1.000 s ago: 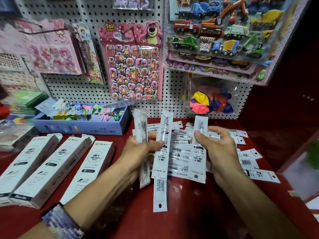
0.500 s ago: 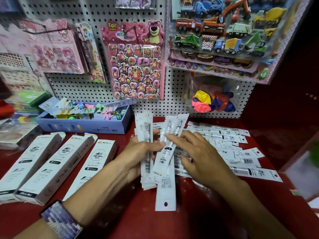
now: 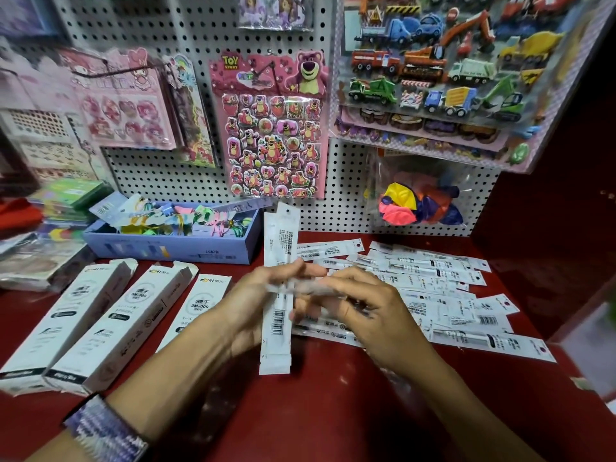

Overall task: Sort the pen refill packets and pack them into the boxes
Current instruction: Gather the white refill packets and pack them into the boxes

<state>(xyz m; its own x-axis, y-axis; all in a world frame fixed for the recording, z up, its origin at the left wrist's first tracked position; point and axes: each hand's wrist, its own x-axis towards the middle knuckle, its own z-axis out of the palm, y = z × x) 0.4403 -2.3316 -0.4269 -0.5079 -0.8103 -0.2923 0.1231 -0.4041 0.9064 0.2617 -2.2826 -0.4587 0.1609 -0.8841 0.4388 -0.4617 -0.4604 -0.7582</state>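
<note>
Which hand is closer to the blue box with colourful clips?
Left. The left hand, holding upright packets, is just in front of the blue box; the right hand is farther right, over scattered packets.

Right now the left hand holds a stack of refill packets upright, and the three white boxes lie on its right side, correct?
Not quite. The head view shows the three white boxes lying to the left of the left hand, not its right. The hand does hold the stack of refill packets upright.
</note>
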